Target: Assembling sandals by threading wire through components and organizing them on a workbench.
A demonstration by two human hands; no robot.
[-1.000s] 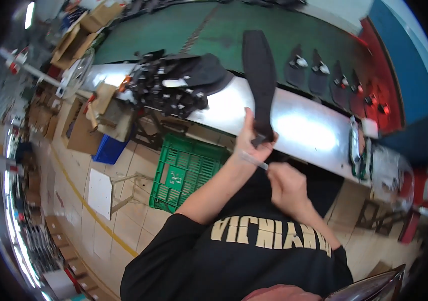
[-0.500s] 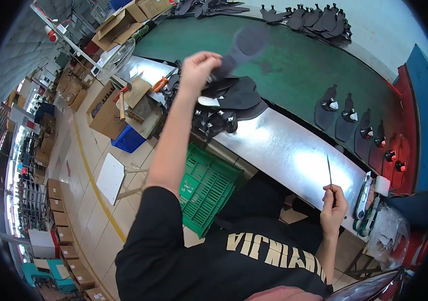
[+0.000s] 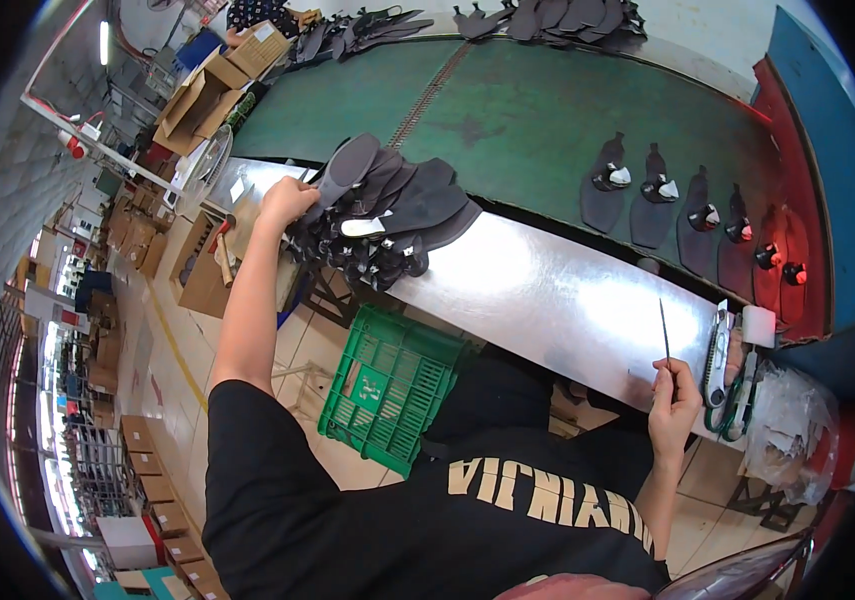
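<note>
Clearly, the left hand (image 3: 287,203) pinches the narrow end of a dark grey sole-shaped piece (image 3: 349,166), fingers drawn together. The piece's long axis slants from those fingers away from the body and to the right, its broad rounded end farthest out, above a pile of similar pieces (image 3: 432,203); whether it touches them I cannot tell. The right hand (image 3: 675,402), well apart from the left, grips a thin dark rod (image 3: 663,325) between thumb and fingers; it points away from the body, almost upright in view.

The pile crowds up just right of the left hand. Nearer the body than that hand lies a hammer (image 3: 225,252), and beyond it stands an open cardboard box (image 3: 199,108). Just right of the right hand are a green-handled tool (image 3: 740,408), a white block (image 3: 758,326) and a clear plastic bag (image 3: 792,430). Beyond the right hand, a row of sole pieces with knobby fittings (image 3: 602,195) runs rightward into red light.

Between the hands stretches a shiny metal ledge (image 3: 547,305), with a green surface (image 3: 537,110) beyond it. Below the ledge, between the hands, sits a green crate (image 3: 387,388) on a tiled floor (image 3: 175,345). Well beyond the left hand, a person in patterned clothing (image 3: 255,14) is partly visible.
</note>
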